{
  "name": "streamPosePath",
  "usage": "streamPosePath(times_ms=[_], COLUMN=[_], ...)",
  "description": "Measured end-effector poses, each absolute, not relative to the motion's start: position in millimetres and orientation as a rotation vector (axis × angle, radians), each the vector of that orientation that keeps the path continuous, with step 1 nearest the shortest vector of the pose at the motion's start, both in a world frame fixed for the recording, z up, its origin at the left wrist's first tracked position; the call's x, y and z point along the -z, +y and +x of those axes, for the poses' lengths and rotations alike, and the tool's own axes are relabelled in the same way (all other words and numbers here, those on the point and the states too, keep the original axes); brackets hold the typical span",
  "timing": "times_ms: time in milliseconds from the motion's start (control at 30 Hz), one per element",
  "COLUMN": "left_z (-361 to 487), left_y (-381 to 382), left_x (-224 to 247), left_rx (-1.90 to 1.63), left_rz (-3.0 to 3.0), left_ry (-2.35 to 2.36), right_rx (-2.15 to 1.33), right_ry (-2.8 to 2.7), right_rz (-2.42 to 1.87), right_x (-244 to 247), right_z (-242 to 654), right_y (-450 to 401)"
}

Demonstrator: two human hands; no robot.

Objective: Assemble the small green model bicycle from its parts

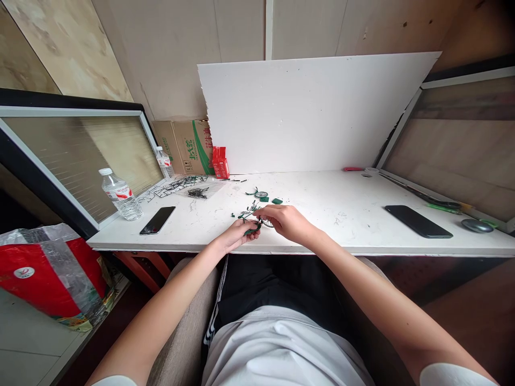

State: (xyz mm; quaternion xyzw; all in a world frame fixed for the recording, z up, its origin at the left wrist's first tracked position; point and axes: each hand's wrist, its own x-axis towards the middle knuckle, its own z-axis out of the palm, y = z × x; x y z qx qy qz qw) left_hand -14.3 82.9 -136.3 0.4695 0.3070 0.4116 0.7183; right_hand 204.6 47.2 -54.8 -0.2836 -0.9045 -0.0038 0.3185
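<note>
Near the front edge of the white table (322, 236), my left hand (236, 236) is closed around a dark green model bicycle part (253, 231). Over it my right hand (290, 221) bends down with thumb and fingers pinched at the part's upper end; what lies between those fingertips is too small to make out. A spoked model wheel (267, 222) shows just under the right fingers, partly covered. Beyond the hands lie a second spoked wheel (261, 194), small green blocks (277, 201) and a cluster of thin green pieces (253, 207).
Dark part frames (181, 185) and a clear bag of black parts (198, 192) lie back left. A phone (157, 220) and water bottle (121, 195) stand left; another phone (418, 221) and a mouse (477, 225) lie right. A red box (220, 162) stands behind.
</note>
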Motion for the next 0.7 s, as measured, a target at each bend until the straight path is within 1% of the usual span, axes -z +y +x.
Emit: streamPosePath(times_ms=[133, 333, 700], left_z=[-14.1, -12.8, -12.9], left_y=[81.6, 77.8, 77.5], left_x=[135.4, 130.2, 129.0], left_rx=[-0.908, -0.906, -0.879], left_rz=[1.029, 1.050, 1.104], left_ry=[0.686, 0.680, 0.690], right_rx=[0.059, 0.076, 0.022], right_ry=[-2.339, -2.314, -2.233], right_rz=[-0.791, -0.714, -0.701], right_x=[55.6, 58.8, 60.5], right_z=[203.4, 201.6, 201.7], right_y=[46.8, 49.4, 48.6])
